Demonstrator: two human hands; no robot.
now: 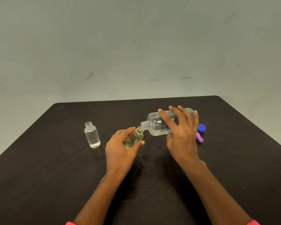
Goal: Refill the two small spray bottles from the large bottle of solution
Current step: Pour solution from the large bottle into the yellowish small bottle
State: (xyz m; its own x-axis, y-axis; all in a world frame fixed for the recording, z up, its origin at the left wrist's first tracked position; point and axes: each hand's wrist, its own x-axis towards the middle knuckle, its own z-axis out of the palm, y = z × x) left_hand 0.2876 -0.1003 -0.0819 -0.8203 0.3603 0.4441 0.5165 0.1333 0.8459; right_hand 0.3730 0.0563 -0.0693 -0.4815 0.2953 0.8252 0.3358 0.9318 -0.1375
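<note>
Right hand (182,132) fingers clasp the tipped large clear plastic bottle (154,124); left hand (120,148) fingers grip the small yellowish bottle (135,137).

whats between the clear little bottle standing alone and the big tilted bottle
The left hand gripping the yellowish small bottle, shown in the head view.

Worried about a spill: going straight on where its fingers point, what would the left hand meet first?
Likely the large bottle, at its neck, beyond the yellowish bottle the left hand holds; depth unclear.
</note>
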